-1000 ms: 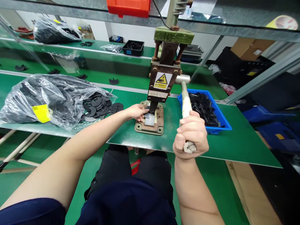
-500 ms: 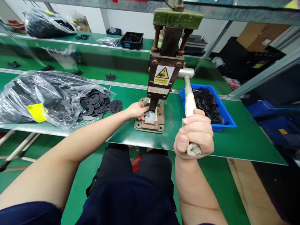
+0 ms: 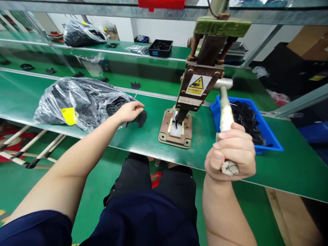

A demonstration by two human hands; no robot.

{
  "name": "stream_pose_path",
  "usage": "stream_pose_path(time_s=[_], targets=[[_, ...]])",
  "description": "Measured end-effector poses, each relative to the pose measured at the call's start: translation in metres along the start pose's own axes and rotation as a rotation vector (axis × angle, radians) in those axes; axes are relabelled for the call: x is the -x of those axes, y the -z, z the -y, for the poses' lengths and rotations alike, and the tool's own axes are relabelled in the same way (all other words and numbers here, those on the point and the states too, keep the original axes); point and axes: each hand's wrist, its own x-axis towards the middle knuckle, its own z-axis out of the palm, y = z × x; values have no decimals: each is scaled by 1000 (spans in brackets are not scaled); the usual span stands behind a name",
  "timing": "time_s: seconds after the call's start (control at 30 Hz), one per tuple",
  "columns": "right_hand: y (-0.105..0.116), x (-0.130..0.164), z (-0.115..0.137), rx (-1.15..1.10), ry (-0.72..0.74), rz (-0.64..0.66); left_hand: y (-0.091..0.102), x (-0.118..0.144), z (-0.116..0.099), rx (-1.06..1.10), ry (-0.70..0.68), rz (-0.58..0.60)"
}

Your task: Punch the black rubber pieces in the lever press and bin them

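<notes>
My right hand (image 3: 232,152) is wrapped round the pale, wrapped lever handle (image 3: 226,112) of a manual press (image 3: 196,82). Beneath the press ram, a small black piece (image 3: 176,125) sits on the metal plate (image 3: 175,132) of the base. My left hand (image 3: 131,111) is over the loose black curved pieces (image 3: 141,119) at the mouth of a clear plastic bag (image 3: 87,102). Its fingers are stretched out with the thumb apart, and nothing shows between them. Part of the pile is hidden behind that hand.
Right of the press stands a blue bin (image 3: 275,138) full of black parts. Several black curved pieces, one of them (image 3: 135,85) near the middle, lie along the strip behind. A black tray (image 3: 161,48) and another filled bag (image 3: 82,33) stand farther back.
My left hand has moved left from the press base to the pile, leaving a black piece under the ram. My right hand still grips the lever. The view has shifted left.
</notes>
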Motion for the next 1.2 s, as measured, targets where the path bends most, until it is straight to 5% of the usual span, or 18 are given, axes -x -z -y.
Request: stream_pose_path(time_s=[0.17, 0.4, 0.57, 0.7, 0.87, 1.03, 1.2], targets=[[-3, 1, -3, 3, 17, -35, 28, -28, 45, -417, -80, 117], [0, 0, -2, 38, 8, -1, 1, -60, 33, -673, -104, 327], [-1, -1, 1, 56, 5, -12, -9, -67, 29, -742, -103, 275], [-5, -1, -3, 85, 37, -52, -14, -52, 16, -662, -267, 193], [-12, -1, -10, 85, 75, -121, -39, -21, -22, -428, -390, 241], [-14, -1, -14, 66, 113, -166, -71, -5, -39, -77, -190, 192], [-9, 0, -15, 63, 110, -100, -75, -4, -41, 233, 0, 244]])
